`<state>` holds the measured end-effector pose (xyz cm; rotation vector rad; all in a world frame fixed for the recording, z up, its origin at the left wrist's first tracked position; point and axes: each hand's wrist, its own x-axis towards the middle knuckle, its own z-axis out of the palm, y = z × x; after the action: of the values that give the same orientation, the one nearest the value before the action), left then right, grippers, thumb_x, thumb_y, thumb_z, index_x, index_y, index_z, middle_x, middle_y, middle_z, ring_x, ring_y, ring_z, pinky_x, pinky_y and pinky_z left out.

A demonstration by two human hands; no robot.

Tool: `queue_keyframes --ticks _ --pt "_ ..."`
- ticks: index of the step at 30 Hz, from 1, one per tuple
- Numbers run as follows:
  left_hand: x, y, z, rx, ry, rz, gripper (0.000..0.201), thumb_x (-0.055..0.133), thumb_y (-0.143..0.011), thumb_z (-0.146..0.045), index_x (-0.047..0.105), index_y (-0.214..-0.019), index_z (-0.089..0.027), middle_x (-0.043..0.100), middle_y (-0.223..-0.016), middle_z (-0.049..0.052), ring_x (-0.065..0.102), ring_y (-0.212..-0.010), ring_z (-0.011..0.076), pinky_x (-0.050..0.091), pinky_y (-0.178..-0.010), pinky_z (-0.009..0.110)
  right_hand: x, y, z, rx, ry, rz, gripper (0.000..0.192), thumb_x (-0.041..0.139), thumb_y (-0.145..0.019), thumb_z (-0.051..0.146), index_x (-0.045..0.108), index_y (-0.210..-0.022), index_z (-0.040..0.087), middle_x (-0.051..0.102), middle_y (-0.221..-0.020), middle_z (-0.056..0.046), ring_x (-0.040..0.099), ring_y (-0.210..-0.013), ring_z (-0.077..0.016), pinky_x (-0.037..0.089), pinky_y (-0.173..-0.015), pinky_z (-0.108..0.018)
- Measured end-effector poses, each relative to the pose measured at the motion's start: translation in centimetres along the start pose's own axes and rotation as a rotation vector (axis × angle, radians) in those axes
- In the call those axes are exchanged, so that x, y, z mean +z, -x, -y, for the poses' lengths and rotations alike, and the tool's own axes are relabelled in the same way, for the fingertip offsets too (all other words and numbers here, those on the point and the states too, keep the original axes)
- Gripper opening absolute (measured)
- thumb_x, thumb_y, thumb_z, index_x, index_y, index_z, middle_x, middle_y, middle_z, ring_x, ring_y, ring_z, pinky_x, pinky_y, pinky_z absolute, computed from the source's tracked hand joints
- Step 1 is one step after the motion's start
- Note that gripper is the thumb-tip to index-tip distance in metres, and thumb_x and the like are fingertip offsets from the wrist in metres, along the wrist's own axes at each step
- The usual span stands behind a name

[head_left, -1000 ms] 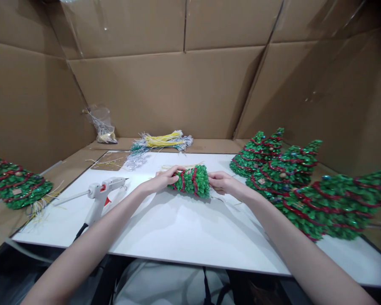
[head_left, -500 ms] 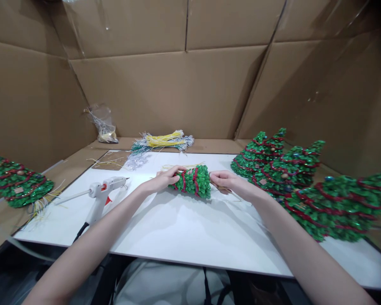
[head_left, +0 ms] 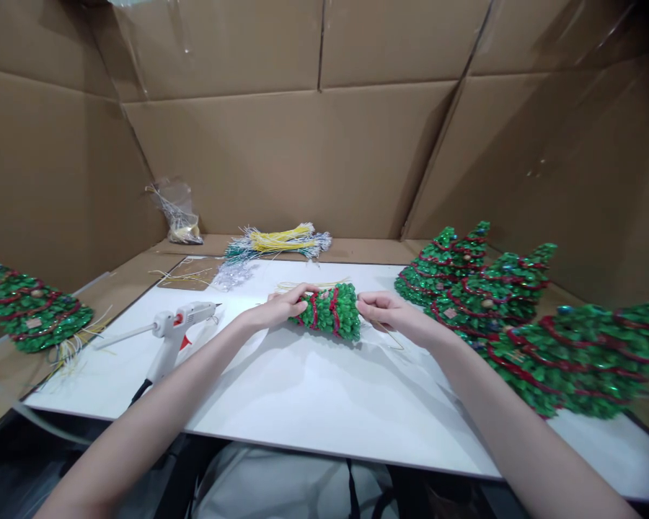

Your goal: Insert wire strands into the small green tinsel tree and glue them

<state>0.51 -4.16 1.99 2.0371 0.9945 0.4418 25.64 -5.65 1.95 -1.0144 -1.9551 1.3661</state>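
Observation:
A small green tinsel Christmas tree (head_left: 332,313) with red garland lies on its side over the white board, its base toward the right. My left hand (head_left: 281,306) is closed around its narrower end and covers the tip. At the base, my right hand (head_left: 381,308) pinches with thumb and fingers. Thin yellowish wires (head_left: 392,337) run out from beneath those fingers; where they meet the tree is hidden.
A white hot glue gun (head_left: 176,331) lies left of my left forearm. Yellow, white and green wire bundles (head_left: 281,239) and a clear plastic bag (head_left: 181,216) sit at the back. Several decorated trees (head_left: 492,288) stand right; another tree (head_left: 35,310) stands left. Cardboard walls (head_left: 259,158) enclose the board (head_left: 303,404).
My right hand has shifted slightly at the tree's base, and the brownish piece below its fingers no longer shows. Thin wires now show there. My left hand keeps its hold.

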Motion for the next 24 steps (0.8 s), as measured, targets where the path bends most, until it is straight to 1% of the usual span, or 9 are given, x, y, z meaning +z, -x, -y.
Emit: queue_keyframes --ticks 5,8,13,16,19,24 --pt "-0.1 -0.2 0.3 -0.008 0.062 0.015 0.047 0.042 -0.085 -0.035 0.038 -0.132 -0.030 0.050 -0.128 0.001 0.042 -0.118 0.0241 0.030 -0.102 0.041 -0.1 -0.2 -0.3 -0.004 -0.016 -0.008 0.048 0.052 -0.078 0.057 0.034 -0.058 0.018 0.026 -0.050 0.007 0.023 -0.043 -0.0050 0.012 -0.043 -0.025" --pt "-0.1 -0.1 0.6 0.014 0.123 0.016 0.047 0.043 -0.085 -0.035 0.039 -0.131 -0.029 0.048 -0.132 0.001 0.041 -0.120 0.0240 0.031 -0.102 0.039 -0.1 -0.2 -0.3 0.005 -0.015 -0.004 0.048 0.053 -0.078 0.058 0.035 -0.059 0.018 0.027 -0.050 0.007 0.024 -0.043 -0.0050 0.012 -0.043 -0.025" --pt "-0.2 0.2 0.6 0.061 0.224 0.030 0.044 0.043 -0.087 -0.035 0.043 -0.130 -0.028 0.041 -0.139 0.002 0.036 -0.125 0.0232 0.027 -0.105 0.037 -0.1 -0.1 -0.2 0.027 -0.010 -0.011 0.050 0.054 -0.076 0.060 0.035 -0.058 0.018 0.025 -0.050 0.007 0.022 -0.043 -0.0050 0.011 -0.043 -0.026" --pt "-0.3 0.4 0.2 0.055 0.255 0.026 0.043 0.041 -0.088 -0.037 0.046 -0.129 -0.026 0.039 -0.141 0.002 0.034 -0.128 0.0233 0.023 -0.108 0.037 -0.1 -0.1 -0.2 0.038 -0.009 -0.012 0.050 0.053 -0.075 0.061 0.035 -0.059 0.018 0.025 -0.050 0.007 0.021 -0.043 -0.0052 0.010 -0.044 -0.026" --pt "-0.3 0.5 -0.3 0.045 0.261 0.014 0.042 0.038 -0.089 -0.037 0.048 -0.128 -0.026 0.037 -0.143 0.002 0.032 -0.130 0.0228 0.022 -0.109 0.038 -0.1 -0.1 -0.3 0.037 -0.017 -0.009 0.050 0.053 -0.076 0.061 0.035 -0.058 0.018 0.025 -0.052 0.007 0.021 -0.044 -0.0054 0.011 -0.044 -0.026" --pt "-0.3 0.5 -0.4 0.042 0.237 0.017 0.043 0.040 -0.088 -0.036 0.047 -0.129 -0.027 0.038 -0.142 0.001 0.032 -0.130 0.0220 0.023 -0.109 0.037 -0.1 -0.1 -0.4 0.038 -0.024 -0.010 0.049 0.053 -0.076 0.061 0.035 -0.059 0.018 0.026 -0.051 0.007 0.021 -0.044 -0.0057 0.011 -0.044 -0.026"
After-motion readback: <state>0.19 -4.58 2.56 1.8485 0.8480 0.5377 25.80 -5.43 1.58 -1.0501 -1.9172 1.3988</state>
